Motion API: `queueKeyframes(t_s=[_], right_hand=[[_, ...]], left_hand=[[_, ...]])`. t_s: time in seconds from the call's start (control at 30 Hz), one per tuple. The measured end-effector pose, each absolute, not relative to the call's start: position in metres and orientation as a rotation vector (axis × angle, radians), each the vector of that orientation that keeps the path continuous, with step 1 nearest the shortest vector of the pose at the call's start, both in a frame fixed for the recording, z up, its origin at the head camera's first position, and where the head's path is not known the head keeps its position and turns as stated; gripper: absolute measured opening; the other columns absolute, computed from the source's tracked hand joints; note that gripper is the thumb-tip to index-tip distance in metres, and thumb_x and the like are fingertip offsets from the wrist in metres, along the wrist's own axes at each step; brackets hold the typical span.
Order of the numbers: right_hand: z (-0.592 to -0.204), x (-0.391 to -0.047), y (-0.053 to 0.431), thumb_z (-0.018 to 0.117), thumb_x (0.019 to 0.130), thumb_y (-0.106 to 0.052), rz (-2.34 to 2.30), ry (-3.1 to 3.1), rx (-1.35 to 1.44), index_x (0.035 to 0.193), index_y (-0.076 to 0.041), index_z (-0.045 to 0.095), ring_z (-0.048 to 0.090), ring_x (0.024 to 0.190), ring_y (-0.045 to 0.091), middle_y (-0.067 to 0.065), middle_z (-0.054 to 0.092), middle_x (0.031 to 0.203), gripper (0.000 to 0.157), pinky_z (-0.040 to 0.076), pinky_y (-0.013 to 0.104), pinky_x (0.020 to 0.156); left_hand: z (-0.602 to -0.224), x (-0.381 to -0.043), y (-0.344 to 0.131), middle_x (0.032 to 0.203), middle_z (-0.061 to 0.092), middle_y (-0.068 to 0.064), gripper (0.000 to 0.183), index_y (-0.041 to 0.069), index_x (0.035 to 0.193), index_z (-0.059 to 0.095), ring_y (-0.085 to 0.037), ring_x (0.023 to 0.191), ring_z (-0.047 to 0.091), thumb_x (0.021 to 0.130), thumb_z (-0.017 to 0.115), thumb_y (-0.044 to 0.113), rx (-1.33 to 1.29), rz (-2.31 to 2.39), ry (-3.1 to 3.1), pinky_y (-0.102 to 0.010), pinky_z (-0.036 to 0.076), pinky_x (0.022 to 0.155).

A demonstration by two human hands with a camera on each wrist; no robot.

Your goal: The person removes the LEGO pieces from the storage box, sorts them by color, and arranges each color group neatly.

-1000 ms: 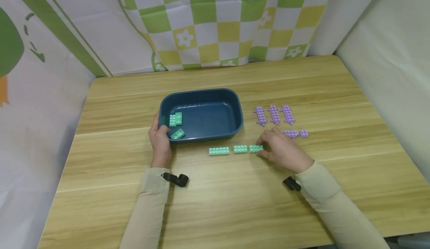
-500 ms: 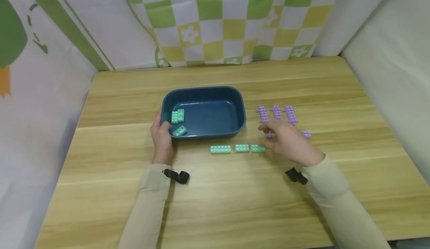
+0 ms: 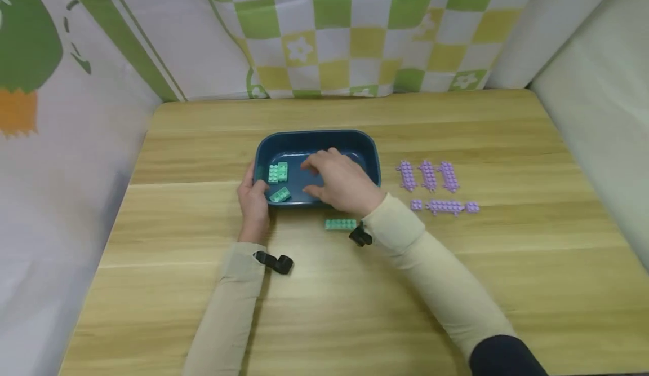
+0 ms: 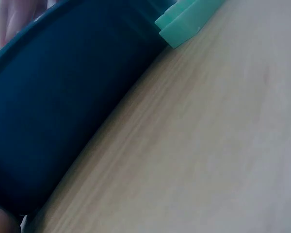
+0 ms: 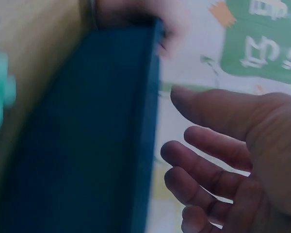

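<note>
A dark blue tray (image 3: 316, 132) stands on the wooden table. My left hand (image 3: 253, 209) grips its left end, thumb over the rim. Inside at the left lie several green building bricks, one of them a tilted brick (image 3: 280, 195) at the front corner. Over the tray's right half hovers my right hand (image 3: 345, 181), thumb and fingers apart, holding nothing; the right wrist view shows the same spread fingers (image 5: 203, 165). In front of the tray lies a long green brick (image 3: 341, 224). My right wrist and sleeve cover the spot to its right.
Right of the tray, three purple studded pieces (image 3: 428, 176) lie side by side. Below them is a row of a small purple block (image 3: 416, 205), a long purple piece (image 3: 445, 207) and another small block (image 3: 472, 207). A checkered cloth (image 3: 350, 43) hangs behind the table.
My right hand has left the green bricks on the table and moved left and away from me, over the tray. My left hand keeps its hold on the tray. The head view has shifted slightly.
</note>
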State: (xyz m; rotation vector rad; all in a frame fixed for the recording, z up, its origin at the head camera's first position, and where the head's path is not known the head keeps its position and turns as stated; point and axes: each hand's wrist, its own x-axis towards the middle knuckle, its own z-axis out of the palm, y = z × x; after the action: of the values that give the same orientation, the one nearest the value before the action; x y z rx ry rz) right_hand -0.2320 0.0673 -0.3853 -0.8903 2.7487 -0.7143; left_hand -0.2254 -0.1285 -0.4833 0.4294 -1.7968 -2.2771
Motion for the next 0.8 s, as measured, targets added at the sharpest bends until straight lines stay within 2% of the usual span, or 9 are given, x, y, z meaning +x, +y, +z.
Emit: queueKeyframes(t_s=[0.13, 0.27, 0.5, 0.67, 0.8], right_hand=[[-0.402, -0.24, 0.042, 0.072, 0.087, -0.027, -0.623, 2.697, -0.919, 0.126, -0.012, 0.063, 0.051, 0.1, 0.02, 0.005, 0.064, 0.113, 0.043, 0.047, 0.036, 0.08], [-0.413, -0.251, 0.027, 0.073, 0.086, -0.023, -0.561, 2.683, -0.921, 0.122, -0.014, 0.067, 0.054, 0.102, 0.022, 0.005, 0.065, 0.114, 0.038, 0.048, 0.038, 0.083], [-0.423, -0.264, 0.016, 0.075, 0.084, -0.019, -0.579, 2.58, -0.886, 0.121, -0.014, 0.07, 0.063, 0.09, 0.015, 0.002, 0.07, 0.106, 0.037, 0.052, 0.033, 0.076], [-0.426, -0.269, 0.011, 0.076, 0.083, -0.017, -0.582, 2.546, -0.873, 0.119, -0.017, 0.071, 0.061, 0.081, 0.011, -0.001, 0.07, 0.094, 0.036, 0.051, 0.029, 0.069], [-0.428, -0.27, 0.009, 0.076, 0.083, -0.016, -0.569, 2.525, -0.863, 0.116, -0.017, 0.073, 0.062, 0.083, 0.009, -0.003, 0.07, 0.098, 0.034, 0.051, 0.029, 0.072]], left_hand=[[-0.486, -0.224, -0.126, 0.146, 0.047, -0.004, 0.069, 0.005, 0.145, 0.045, -0.01, 0.131, 0.04, 0.077, 0.038, -0.01, 0.449, -2.308, -1.781, -0.031, 0.037, 0.104], [-0.485, -0.226, -0.125, 0.146, 0.048, -0.004, 0.068, 0.006, 0.145, 0.045, -0.011, 0.131, 0.041, 0.078, 0.039, -0.008, 0.419, -2.275, -1.808, -0.032, 0.037, 0.105], [-0.483, -0.226, -0.125, 0.146, 0.047, -0.004, 0.068, 0.005, 0.144, 0.045, -0.012, 0.133, 0.04, 0.078, 0.038, -0.008, 0.416, -2.279, -1.804, -0.031, 0.036, 0.106], [-0.484, -0.227, -0.126, 0.147, 0.047, -0.004, 0.068, 0.006, 0.145, 0.045, -0.011, 0.133, 0.039, 0.078, 0.039, -0.008, 0.41, -2.282, -1.794, -0.029, 0.035, 0.106], [-0.485, -0.226, -0.127, 0.146, 0.047, -0.004, 0.068, 0.006, 0.144, 0.046, -0.011, 0.133, 0.04, 0.077, 0.039, -0.008, 0.412, -2.277, -1.786, -0.03, 0.036, 0.105]])
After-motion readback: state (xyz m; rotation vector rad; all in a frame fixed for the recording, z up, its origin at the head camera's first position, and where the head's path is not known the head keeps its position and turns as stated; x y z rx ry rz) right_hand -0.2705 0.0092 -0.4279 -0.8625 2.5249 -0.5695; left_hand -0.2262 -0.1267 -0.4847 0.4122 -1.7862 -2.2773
